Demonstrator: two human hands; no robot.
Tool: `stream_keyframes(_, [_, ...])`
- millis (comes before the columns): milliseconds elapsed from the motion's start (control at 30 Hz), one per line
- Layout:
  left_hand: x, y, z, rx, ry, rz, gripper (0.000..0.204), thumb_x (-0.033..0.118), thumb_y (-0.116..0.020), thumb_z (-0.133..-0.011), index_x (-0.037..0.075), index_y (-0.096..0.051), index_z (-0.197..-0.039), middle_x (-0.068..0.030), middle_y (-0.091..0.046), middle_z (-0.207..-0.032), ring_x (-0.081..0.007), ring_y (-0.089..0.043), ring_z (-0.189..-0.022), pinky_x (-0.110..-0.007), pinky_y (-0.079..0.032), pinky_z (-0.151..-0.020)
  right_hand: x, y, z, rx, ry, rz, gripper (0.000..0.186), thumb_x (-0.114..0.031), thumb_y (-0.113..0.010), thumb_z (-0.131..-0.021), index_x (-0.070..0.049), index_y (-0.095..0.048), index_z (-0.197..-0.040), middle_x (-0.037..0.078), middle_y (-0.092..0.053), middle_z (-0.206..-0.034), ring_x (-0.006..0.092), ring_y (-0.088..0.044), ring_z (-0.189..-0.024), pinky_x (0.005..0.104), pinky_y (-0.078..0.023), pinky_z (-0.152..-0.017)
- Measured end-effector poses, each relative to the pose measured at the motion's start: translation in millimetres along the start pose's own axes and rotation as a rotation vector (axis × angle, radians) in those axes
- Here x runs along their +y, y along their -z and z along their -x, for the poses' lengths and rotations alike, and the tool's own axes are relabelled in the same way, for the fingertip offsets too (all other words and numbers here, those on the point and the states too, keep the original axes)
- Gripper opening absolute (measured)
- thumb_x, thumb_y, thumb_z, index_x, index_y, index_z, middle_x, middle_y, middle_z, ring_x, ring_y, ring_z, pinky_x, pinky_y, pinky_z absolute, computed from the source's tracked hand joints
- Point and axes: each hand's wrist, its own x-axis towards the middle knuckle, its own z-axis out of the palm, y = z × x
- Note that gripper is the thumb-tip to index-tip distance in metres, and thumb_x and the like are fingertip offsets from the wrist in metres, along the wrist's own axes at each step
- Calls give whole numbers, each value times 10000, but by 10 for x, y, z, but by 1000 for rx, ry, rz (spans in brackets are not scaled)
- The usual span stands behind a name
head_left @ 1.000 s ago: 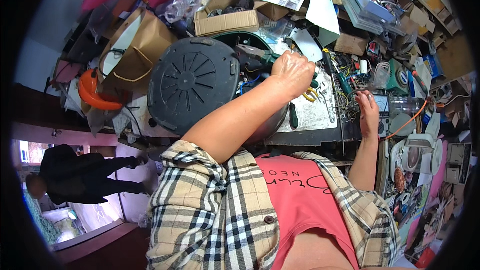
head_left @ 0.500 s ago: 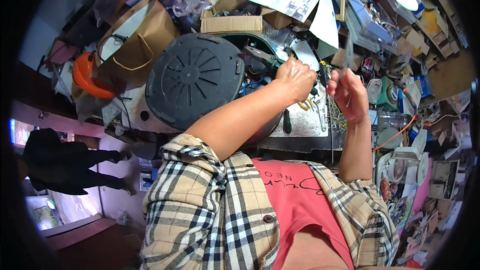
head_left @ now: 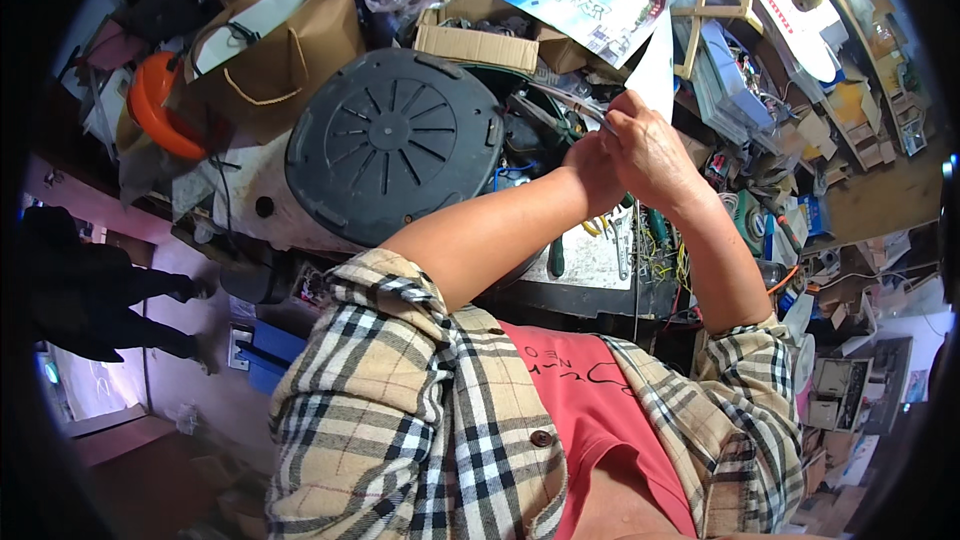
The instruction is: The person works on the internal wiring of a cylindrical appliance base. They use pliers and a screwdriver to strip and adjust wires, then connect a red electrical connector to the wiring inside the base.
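My left hand point(head_left: 595, 172) is closed, its fingers mostly hidden behind my right hand; what it grips cannot be made out. My right hand point(head_left: 652, 155) is closed around a slim, pointed metal tool point(head_left: 578, 100), perhaps tweezers, which points up and left. Both hands meet over the cluttered right side of a dark bin. Close by the hands, a pair of green-handled pliers point(head_left: 535, 110) lies with its jaws to the left. A large round black lid point(head_left: 395, 140) with radial slots leans to the left of my hands.
Behind stand a cardboard box point(head_left: 476, 45), a brown paper bag point(head_left: 280, 55) and a printed sheet point(head_left: 580, 5). An orange helmet-like shell point(head_left: 160, 105) sits far left. Small tools lie on a metal plate point(head_left: 590, 265). A person point(head_left: 110, 285) in dark clothes stands at lower left.
My right hand has swung left with the slim metal tool and now meets my left hand. The tool has turned from pointing up to pointing left. The whole view has shifted slightly.
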Motion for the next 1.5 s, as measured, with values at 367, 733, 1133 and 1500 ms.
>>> stream_keyframes(367, [40, 133, 5, -50, 8, -20, 362, 238, -544, -914, 88, -653, -1225, -139, -639, -1289, -281, -587, -1225, -407, -411, -1069, -18, -47, -52, -34, 11, 75, 141, -98, -612, -887, 26, -680, -887, 188, -592, -1020, 385, -644, -903, 474, -514, -828])
stream_keyframes(733, [42, 155, -9, -123, 36, 62, 431, 238, -490, -928, 76, -608, -1310, -152, -585, -1374, -285, -510, -1315, -429, -352, -1115, -10, -90, -52, -25, 17, 55, 128, -77, -612, -890, 48, -639, -892, 189, -587, -1033, 396, -630, -936, 464, -522, -808])
stream_keyframes(1133, [36, -22, 25, 33, 35, 44, 365, 252, -574, -919, 93, -627, -1243, -152, -621, -1283, -314, -571, -1217, -444, -427, -1050, -77, -72, -85, 8, -14, 78, 168, -128, -624, -912, 30, -568, -915, 210, -557, -984, 416, -606, -917, 473, -510, -795])
stream_keyframes(1500, [21, -88, 19, 52, 67, 107, 426, 187, -505, -939, 36, -591, -1329, -203, -551, -1390, -336, -506, -1312, -464, -373, -1107, -111, 129, -275, -101, 53, 211, 263, -204, -647, -903, 15, -503, -930, 224, -556, -898, 424, -602, -842, 484, -496, -729])
